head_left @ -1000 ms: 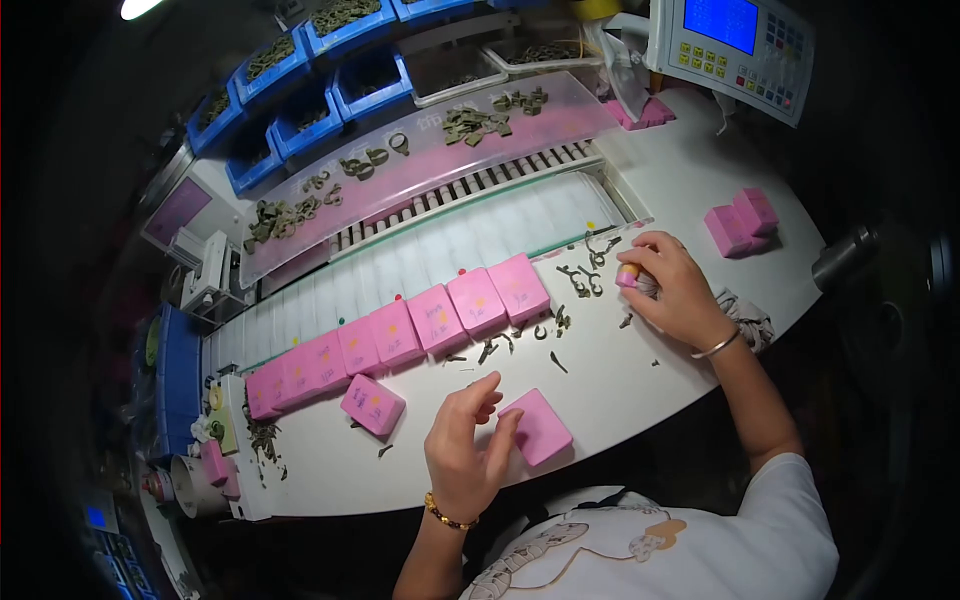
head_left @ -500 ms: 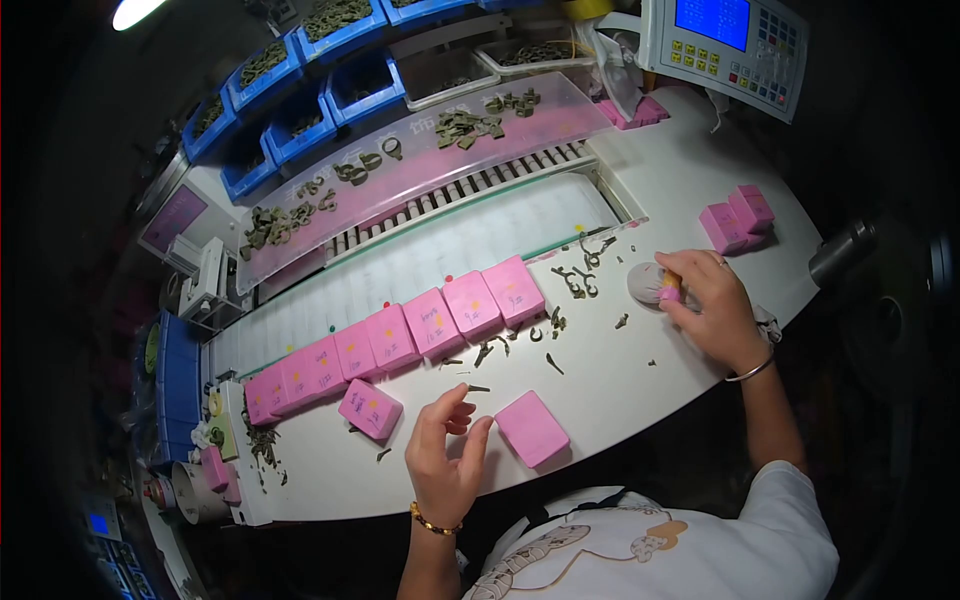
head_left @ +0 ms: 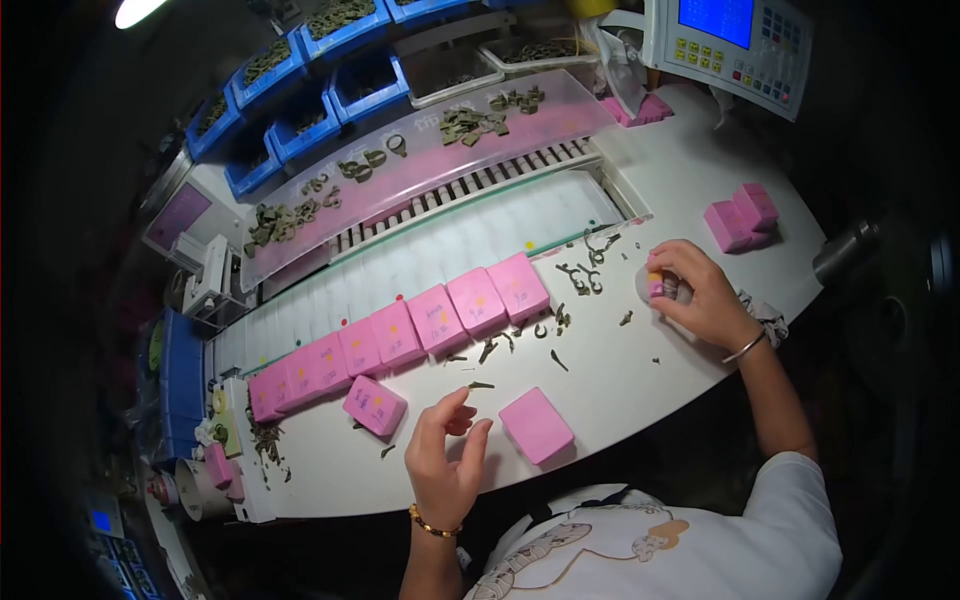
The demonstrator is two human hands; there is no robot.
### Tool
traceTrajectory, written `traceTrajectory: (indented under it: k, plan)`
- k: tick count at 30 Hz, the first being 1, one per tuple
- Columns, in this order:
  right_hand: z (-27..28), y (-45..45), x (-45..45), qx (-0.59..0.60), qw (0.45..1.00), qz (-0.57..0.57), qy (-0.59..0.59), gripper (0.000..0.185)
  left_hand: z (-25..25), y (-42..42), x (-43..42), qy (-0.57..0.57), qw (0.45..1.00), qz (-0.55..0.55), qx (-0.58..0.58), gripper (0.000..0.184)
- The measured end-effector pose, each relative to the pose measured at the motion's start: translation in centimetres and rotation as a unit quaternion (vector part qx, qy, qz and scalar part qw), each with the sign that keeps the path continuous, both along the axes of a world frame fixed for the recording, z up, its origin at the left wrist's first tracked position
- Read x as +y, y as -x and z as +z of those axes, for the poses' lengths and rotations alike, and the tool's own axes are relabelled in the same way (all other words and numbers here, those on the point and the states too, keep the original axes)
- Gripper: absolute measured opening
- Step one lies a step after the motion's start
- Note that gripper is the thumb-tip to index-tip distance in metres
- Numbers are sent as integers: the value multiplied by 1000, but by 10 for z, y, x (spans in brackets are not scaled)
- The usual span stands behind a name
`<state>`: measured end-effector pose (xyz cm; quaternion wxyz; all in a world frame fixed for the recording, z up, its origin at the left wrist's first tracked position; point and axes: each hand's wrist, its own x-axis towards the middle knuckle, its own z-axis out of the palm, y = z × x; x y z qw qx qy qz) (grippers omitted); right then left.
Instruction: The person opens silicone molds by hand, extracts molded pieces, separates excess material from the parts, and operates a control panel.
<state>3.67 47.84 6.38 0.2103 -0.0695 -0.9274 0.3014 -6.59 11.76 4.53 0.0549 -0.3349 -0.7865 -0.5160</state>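
Note:
My right hand [head_left: 705, 300] is closed on the yellow and pink neck of a whitish round cloth pouch [head_left: 682, 291], which is at the right side of the white table. The fingers cover part of the pouch. My left hand [head_left: 447, 455] hangs open by the table's front edge, thumb and fingers apart, with nothing in it. Just right of its thumb lies a plain pink block [head_left: 537, 426], not touched. To its upper left, a tilted pink block with writing [head_left: 375, 405] rests in front of a row of similar marked pink blocks [head_left: 433, 319].
Small dark green pieces [head_left: 582, 280] lie scattered on the table [head_left: 640, 370]. Behind the row runs a glass-edged light panel [head_left: 420, 270] with rollers [head_left: 450, 195] beyond. Pink blocks [head_left: 735, 225], a keypad display [head_left: 735, 45] and blue bins [head_left: 365, 88] stand around.
My right hand has turned and shifted slightly with the pouch, which is now more covered by the fingers. My left hand stays almost still. The coloured dots along the glass edge have moved left.

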Motion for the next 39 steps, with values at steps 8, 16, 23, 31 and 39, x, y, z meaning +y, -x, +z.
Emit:
traceTrajectory:
  k: [8,16,23,31,39]
  plan:
    - [23,-15,-9,-42,988,-31,-143,42,0,0,-3,-4,1000,1,-5,44]
    - [-3,-10,-10,10,998,-21,-55,42,14,-9,-7,-12,999,-42,-27,46]
    - [3,-19,-17,-16,990,-40,-134,47,20,-12,1,130,972,-195,27,62]
    - [1,-25,-83,67,907,53,413,69,-4,-8,8,101,982,-161,-11,59]
    - [-13,11,-161,98,920,198,323,63,-6,4,0,61,988,-123,-70,40]
